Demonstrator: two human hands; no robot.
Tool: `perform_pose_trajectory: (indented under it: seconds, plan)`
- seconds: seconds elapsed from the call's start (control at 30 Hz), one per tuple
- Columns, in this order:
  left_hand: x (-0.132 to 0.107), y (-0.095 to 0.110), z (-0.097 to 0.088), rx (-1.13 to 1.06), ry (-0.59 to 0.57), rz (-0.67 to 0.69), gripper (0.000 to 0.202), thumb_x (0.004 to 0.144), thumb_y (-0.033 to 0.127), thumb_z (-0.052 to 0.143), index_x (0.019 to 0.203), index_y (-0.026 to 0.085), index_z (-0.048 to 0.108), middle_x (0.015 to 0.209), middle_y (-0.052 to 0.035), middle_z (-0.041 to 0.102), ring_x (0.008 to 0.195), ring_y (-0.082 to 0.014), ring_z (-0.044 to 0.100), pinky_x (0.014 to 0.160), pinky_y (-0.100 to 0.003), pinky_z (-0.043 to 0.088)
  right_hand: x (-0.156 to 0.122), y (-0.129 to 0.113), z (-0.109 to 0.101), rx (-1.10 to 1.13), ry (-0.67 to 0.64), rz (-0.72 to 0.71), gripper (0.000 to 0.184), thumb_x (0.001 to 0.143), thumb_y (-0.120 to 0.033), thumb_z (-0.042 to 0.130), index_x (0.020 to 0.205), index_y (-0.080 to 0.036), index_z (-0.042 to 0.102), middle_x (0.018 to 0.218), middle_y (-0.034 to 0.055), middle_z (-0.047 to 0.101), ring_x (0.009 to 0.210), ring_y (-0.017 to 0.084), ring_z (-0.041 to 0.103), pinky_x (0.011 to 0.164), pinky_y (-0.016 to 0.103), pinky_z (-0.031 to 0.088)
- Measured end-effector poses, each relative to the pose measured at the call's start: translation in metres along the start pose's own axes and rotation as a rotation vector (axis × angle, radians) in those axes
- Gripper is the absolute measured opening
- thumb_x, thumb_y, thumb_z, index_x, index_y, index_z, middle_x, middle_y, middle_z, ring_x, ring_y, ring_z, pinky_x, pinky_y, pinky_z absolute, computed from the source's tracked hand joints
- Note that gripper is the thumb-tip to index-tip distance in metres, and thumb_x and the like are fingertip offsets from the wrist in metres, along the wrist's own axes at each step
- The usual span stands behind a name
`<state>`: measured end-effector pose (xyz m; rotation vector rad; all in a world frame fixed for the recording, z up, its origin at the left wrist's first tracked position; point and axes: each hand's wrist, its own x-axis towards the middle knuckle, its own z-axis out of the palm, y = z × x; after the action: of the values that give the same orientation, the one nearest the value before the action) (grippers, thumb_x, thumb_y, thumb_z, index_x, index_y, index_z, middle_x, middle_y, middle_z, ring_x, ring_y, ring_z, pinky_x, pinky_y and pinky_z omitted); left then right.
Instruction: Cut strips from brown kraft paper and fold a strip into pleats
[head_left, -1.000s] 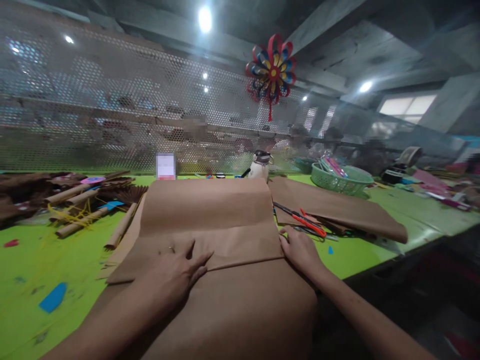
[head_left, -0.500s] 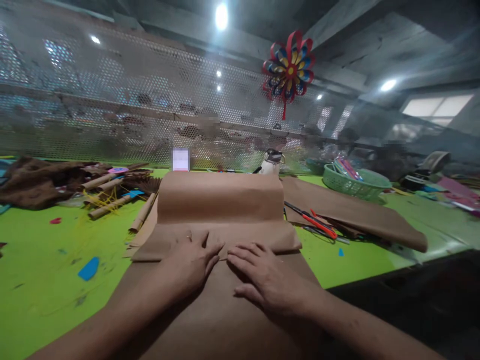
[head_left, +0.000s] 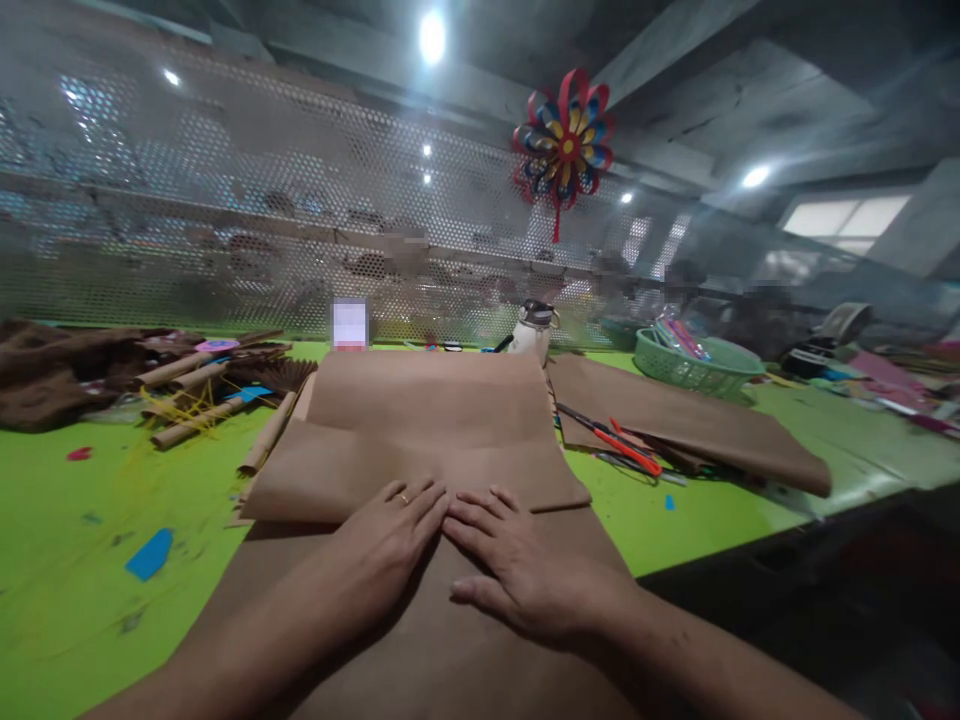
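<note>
A large sheet of brown kraft paper [head_left: 420, 620] lies before me on the green table, its far part folded back over in a loose roll [head_left: 427, 395]. My left hand [head_left: 394, 535], with a ring on one finger, rests palm down near the folded edge. Beside it, my right hand [head_left: 510, 565] presses flat on the same edge, thumb held apart. The fingertips of both hands almost meet at the middle of the fold. Neither hand grips anything that I can see.
Orange-handled scissors or cutters [head_left: 626, 452] lie right of the paper, by another brown sheet [head_left: 697, 420]. A green basket [head_left: 697, 370] and a white bottle [head_left: 531, 335] stand behind. Paper tubes [head_left: 180, 425], yellow strands and a blue scrap [head_left: 150, 555] lie left. A pinwheel ornament [head_left: 568, 147] hangs above.
My left hand has shifted slightly right with its fingers drawn closer together, nearing the right hand. The folded roll looks flatter and looser. The view has turned a little to the right.
</note>
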<state>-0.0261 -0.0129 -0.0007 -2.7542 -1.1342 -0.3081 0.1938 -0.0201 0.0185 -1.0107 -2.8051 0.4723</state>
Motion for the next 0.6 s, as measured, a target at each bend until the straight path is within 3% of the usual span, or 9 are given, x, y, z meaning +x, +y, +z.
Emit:
perform_pose_trajectory:
  seconds: [0.13,0.27,0.4,0.6]
  plan:
    - [-0.004,-0.004,0.012,-0.063,0.078,-0.008,0.038,0.092,0.025,0.036,0.125,0.012,0.049,0.126,-0.0153,0.054,0.117,-0.0260,0.050,0.097,-0.043,0.042,0.000,0.001,0.002,0.010,0.027,0.002,0.061,0.090,-0.056,0.026,0.142,-0.024,0.023,0.148,0.0014,0.025,0.136,0.020,0.016,0.112,0.044,0.005]
    - [-0.011,-0.006,0.017,-0.133,0.142,-0.038,0.043,0.091,0.037,0.039,0.130,0.018,0.045,0.132,-0.0118,0.050,0.122,-0.0265,0.045,0.100,-0.044,0.040,0.000,0.000,0.004,0.006,0.066,0.012,0.059,0.091,-0.055,0.028,0.142,-0.025,0.024,0.147,0.0004,0.029,0.135,0.019,0.019,0.112,0.043,0.006]
    - [-0.016,-0.007,0.012,-0.120,0.085,-0.042,0.049,0.089,0.043,0.042,0.133,0.022,0.042,0.138,-0.0103,0.042,0.125,-0.0287,0.041,0.101,-0.045,0.039,-0.001,-0.001,0.004,-0.007,0.083,0.012,0.058,0.091,-0.054,0.028,0.141,-0.024,0.026,0.146,0.0012,0.031,0.135,0.019,0.020,0.112,0.042,0.007]
    - [-0.021,-0.009,0.006,-0.107,-0.022,-0.055,0.061,0.088,0.048,0.041,0.142,0.026,0.023,0.146,-0.0082,0.026,0.130,-0.0284,0.033,0.102,-0.044,0.037,-0.001,0.000,0.002,-0.036,0.093,0.001,0.058,0.091,-0.053,0.027,0.141,-0.023,0.027,0.146,0.0021,0.030,0.135,0.019,0.021,0.112,0.042,0.010]
